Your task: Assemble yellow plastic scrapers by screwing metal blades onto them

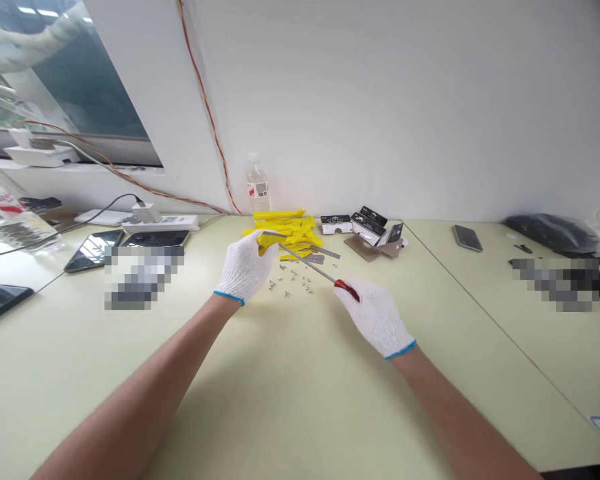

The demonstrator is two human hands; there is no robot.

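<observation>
My left hand (245, 268), in a white knit glove with a blue cuff, is closed round a yellow scraper (268, 240) with a grey metal edge showing at its top. My gloved right hand (376, 315) grips the red handle of a screwdriver (347, 289). Its long shaft points left, with the tip at or close to the scraper; contact is hard to make out. Behind my left hand lies a pile of yellow scraper parts (300, 230). Flat metal blades (325, 252) rest beside it, and several small silver screws (287, 293) are scattered on the table between my hands.
Opened black-and-white boxes (370, 227) sit right of the pile, by the wall. A clear bottle (258, 187) stands behind it. Phones (94, 251) and a power strip (173, 223) are at left. Another phone (467, 238) and a black bag (550, 233) lie at right.
</observation>
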